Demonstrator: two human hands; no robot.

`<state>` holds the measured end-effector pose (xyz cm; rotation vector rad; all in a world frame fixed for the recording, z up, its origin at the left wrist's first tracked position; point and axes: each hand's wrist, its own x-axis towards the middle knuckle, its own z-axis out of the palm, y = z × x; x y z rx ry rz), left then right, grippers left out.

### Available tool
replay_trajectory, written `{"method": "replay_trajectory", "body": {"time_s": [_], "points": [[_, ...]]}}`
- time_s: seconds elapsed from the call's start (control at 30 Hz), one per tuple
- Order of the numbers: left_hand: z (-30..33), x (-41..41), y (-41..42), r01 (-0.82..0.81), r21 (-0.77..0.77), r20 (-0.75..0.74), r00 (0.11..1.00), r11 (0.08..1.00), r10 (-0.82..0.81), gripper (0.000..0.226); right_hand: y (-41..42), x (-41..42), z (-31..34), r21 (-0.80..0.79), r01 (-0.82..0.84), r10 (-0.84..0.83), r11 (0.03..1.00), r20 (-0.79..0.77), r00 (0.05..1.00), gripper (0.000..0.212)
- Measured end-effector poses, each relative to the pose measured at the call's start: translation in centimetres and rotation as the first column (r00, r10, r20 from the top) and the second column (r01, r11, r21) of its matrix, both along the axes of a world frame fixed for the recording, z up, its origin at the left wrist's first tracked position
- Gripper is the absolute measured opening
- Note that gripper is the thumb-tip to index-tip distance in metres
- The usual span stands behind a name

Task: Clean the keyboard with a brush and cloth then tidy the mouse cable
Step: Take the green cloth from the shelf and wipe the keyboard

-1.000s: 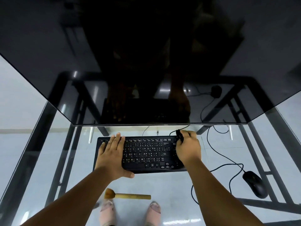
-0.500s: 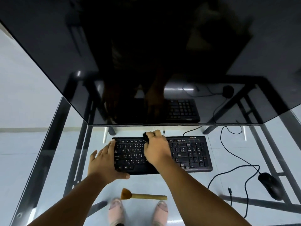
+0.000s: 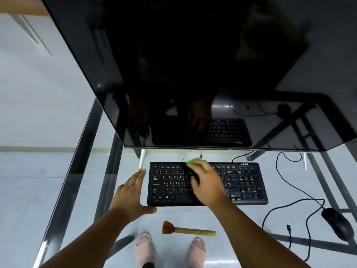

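So, keyboard: black, lying flat on the glass worktop, lower centre of frame.
Right hand: blurry, fingers bunched round a green-and-dark cloth pressed on the keys.
Left hand: fingers spread flat, bracing the keyboard's left edge.
Brush: lying below the keyboard.
Mouse: lower right, cable looped loose.

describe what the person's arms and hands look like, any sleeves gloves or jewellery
Both arms are bare from the hands to the bottom edge of the picture, so no sleeves are in view. The left hand has no glove, ring, watch or bracelet. The right hand is blurred, yet shows no glove or wristband either; small rings could not be ruled out there. No markings are visible on either forearm.
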<state>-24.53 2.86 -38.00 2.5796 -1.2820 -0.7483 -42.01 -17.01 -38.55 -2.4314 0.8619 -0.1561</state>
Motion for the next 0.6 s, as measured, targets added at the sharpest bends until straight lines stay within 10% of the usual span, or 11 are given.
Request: {"method": "replay_trajectory", "body": {"time_s": [0.2,0.6], "points": [[-0.7,0.2,0.7,0.011,-0.035,-0.001,1.000,0.999,-0.011,0.118,0.3,1.4,0.5,-0.049,0.223,-0.227,0.974,-0.106,0.968,0.048],[-1.5,1.2,3.6,-0.041,-0.056,-0.035,0.999,0.998,0.039,0.114,6.2,7.9,1.1,-0.049,-0.350,0.342,0.935,-0.127,0.931,0.053]]}}
